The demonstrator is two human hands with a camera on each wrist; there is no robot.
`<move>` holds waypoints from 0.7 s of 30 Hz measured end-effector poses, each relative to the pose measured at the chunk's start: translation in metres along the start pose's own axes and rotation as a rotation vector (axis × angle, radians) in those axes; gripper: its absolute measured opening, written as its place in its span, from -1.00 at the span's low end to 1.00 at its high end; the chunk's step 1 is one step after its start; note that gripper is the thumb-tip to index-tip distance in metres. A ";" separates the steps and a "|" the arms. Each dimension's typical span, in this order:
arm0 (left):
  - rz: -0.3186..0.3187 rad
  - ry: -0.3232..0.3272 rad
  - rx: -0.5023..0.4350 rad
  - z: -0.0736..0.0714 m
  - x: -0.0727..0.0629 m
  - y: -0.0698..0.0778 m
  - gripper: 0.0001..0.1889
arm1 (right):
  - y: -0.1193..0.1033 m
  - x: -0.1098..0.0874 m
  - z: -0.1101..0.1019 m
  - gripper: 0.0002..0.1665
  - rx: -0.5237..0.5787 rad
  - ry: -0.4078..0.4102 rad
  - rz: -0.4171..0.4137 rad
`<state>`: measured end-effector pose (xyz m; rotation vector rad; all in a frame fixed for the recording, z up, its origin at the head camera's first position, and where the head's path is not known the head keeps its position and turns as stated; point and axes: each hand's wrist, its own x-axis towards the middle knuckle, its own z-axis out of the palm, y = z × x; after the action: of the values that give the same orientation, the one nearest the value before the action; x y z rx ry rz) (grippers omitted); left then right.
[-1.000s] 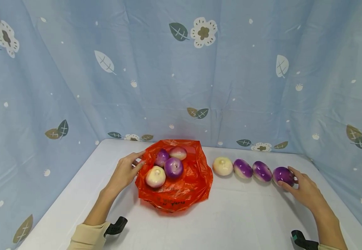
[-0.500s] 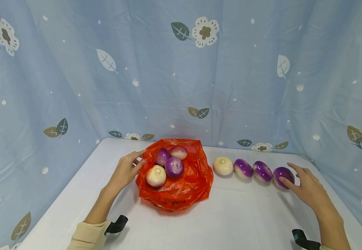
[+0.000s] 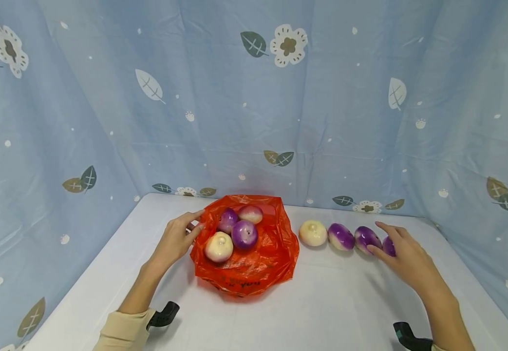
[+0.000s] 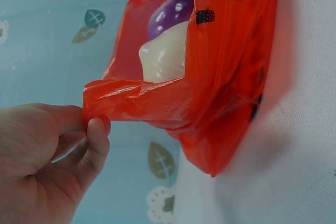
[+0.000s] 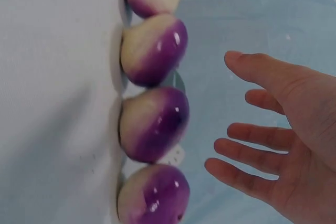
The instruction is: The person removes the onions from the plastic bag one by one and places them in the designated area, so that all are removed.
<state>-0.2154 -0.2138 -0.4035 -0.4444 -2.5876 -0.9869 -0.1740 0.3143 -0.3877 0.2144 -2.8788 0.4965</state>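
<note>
A red plastic bag (image 3: pixel 267 258) stands with its mouth wide, several glossy purple-and-cream turnips (image 3: pixel 244 235) inside. At its left rim my left hand (image 3: pixel 178 240) pinches the plastic between thumb and fingers, as the left wrist view also shows. Right of the bag, more turnips sit in a row, from a cream-side-up one (image 3: pixel 312 233) through two purple ones to a turnip (image 3: pixel 388 246) at the right end. My right hand (image 3: pixel 404 256) hovers by the right end of the row, fingers spread and holding nothing, partly hiding the end turnip.
A white-covered table (image 3: pixel 315 307) bears everything. A blue patterned curtain (image 3: pixel 218 112) hangs behind and along both sides. Black wrist devices (image 3: pixel 164 314) sit under both forearms.
My right hand has come off the end turnip and shifted left along the row, toward the neighbouring turnip. The left hand and bag stay put.
</note>
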 end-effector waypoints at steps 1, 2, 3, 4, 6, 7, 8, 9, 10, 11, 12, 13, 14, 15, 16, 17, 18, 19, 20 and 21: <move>0.003 0.004 0.000 0.000 0.000 0.000 -0.57 | -0.003 0.001 0.002 -0.13 0.002 0.002 -0.012; 0.003 0.005 -0.001 0.000 -0.001 0.000 -0.57 | -0.007 0.002 0.004 -0.14 0.003 0.007 -0.024; 0.003 0.007 -0.002 -0.001 -0.001 0.001 -0.57 | -0.010 0.003 0.006 -0.17 0.006 0.020 -0.044; 0.004 0.008 -0.004 -0.001 -0.001 0.001 -0.57 | -0.013 0.003 0.009 -0.18 0.013 0.028 -0.064; 0.004 0.010 -0.006 -0.002 -0.002 0.002 -0.57 | -0.018 0.004 0.014 -0.22 0.026 0.035 -0.097; 0.003 0.008 -0.007 -0.002 -0.001 0.002 -0.57 | -0.021 0.005 0.017 -0.23 0.031 0.038 -0.110; 0.000 0.006 -0.009 -0.001 -0.001 0.002 -0.57 | -0.023 0.005 0.019 -0.25 0.035 0.039 -0.120; 0.000 0.004 -0.008 -0.001 -0.001 0.002 -0.57 | -0.026 0.006 0.022 -0.26 0.037 0.037 -0.133; -0.001 0.003 -0.008 -0.001 -0.001 0.002 -0.57 | -0.030 0.007 0.025 -0.26 0.037 0.028 -0.137; -0.002 0.002 -0.007 -0.001 -0.001 0.002 -0.57 | -0.035 0.008 0.027 -0.27 0.032 0.019 -0.137; -0.002 0.001 -0.006 -0.001 -0.001 0.001 -0.57 | -0.039 0.010 0.029 -0.27 0.023 0.009 -0.136; -0.004 0.001 -0.006 -0.001 -0.001 0.001 -0.57 | -0.044 0.011 0.032 -0.26 0.020 -0.003 -0.132; -0.004 0.000 -0.006 -0.001 -0.001 0.001 -0.57 | -0.050 0.013 0.033 -0.25 0.017 -0.019 -0.126; -0.003 -0.001 -0.003 -0.001 -0.001 0.001 -0.57 | -0.055 0.015 0.036 -0.24 0.017 -0.033 -0.126; -0.004 -0.002 -0.004 -0.001 -0.001 0.001 -0.57 | -0.060 0.016 0.038 -0.24 0.021 -0.039 -0.130; -0.002 -0.001 -0.003 0.000 -0.001 0.001 -0.57 | -0.064 0.017 0.039 -0.24 0.026 -0.043 -0.135; -0.001 -0.001 -0.003 0.000 -0.001 0.001 -0.57 | -0.069 0.019 0.041 -0.23 0.029 -0.044 -0.143; 0.001 -0.001 -0.002 0.000 -0.001 0.001 -0.57 | -0.074 0.020 0.043 -0.24 0.037 -0.045 -0.155; 0.003 -0.001 -0.001 0.000 -0.001 0.002 -0.57 | -0.078 0.021 0.045 -0.24 0.042 -0.042 -0.167; 0.004 0.000 0.000 0.000 -0.001 0.002 -0.57 | -0.083 0.022 0.048 -0.25 0.048 -0.038 -0.183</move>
<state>-0.2140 -0.2124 -0.4028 -0.4494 -2.5860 -0.9863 -0.1896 0.2183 -0.4005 0.4954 -2.8483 0.5320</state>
